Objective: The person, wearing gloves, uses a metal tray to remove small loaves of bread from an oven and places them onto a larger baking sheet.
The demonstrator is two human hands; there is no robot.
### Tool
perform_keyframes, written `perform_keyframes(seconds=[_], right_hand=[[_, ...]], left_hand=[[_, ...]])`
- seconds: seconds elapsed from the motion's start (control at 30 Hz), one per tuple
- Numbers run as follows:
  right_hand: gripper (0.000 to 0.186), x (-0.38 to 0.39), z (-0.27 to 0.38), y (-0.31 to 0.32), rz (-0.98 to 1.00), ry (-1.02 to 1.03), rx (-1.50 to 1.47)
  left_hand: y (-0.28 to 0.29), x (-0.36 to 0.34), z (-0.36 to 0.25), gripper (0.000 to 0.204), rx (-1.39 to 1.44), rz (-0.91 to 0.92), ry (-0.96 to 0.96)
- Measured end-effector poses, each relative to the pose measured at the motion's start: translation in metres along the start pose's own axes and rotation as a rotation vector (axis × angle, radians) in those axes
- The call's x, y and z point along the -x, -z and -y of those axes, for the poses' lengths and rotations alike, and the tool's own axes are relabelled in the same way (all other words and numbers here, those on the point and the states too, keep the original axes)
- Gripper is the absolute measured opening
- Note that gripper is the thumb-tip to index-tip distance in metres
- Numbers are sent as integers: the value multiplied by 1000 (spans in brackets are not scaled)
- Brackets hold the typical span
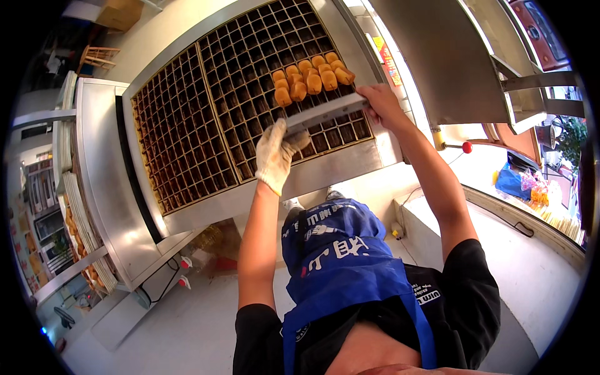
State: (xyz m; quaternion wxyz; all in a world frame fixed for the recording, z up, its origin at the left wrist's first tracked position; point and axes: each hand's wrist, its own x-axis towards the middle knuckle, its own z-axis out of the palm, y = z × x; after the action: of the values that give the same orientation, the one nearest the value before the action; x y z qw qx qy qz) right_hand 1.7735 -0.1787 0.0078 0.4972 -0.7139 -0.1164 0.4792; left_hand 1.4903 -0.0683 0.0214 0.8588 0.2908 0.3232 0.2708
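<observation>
My left hand (273, 156), in a whitish work glove with dark smudges, is closed around the left end of a long metal bar (328, 114) with small holes along its side. Bare, my right hand (382, 105) grips the bar's other end. The bar lies level across the near right part of a large grid mould (250, 72) with square, browned cells. Just beyond it, several golden-brown little cakes (314, 81) stand in short rows over the grid. Whether they rest on the grid or are joined to the bar, I cannot tell.
A steel frame (337, 153) surrounds the mould. On the left stands a steel cabinet (109, 156) beside racks of baked goods (78, 231). A large steel panel (447, 56) rises at the right, near a red knob (467, 147). A white counter (500, 240) lies at right.
</observation>
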Motion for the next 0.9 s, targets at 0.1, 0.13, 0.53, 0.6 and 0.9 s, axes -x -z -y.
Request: perform_keyframes(seconds=[0.1, 0.13, 0.53, 0.6, 0.9], right_hand=[[38, -28, -10, -11, -29, -3, -21], [36, -30, -21, -11, 4, 59, -19], [33, 74, -65, -2, -9, 250, 206], [30, 97, -71, -11, -67, 701, 330], [24, 270, -53, -199, 520, 533, -83]], left_hand=[[13, -21, 4, 24, 79, -59, 44], [20, -23, 12, 24, 113, -57, 59], [47, 66, 67, 58, 185, 8, -25], [41, 108, 47, 46, 215, 37, -54], [65, 393, -66, 41, -288, -577, -433]])
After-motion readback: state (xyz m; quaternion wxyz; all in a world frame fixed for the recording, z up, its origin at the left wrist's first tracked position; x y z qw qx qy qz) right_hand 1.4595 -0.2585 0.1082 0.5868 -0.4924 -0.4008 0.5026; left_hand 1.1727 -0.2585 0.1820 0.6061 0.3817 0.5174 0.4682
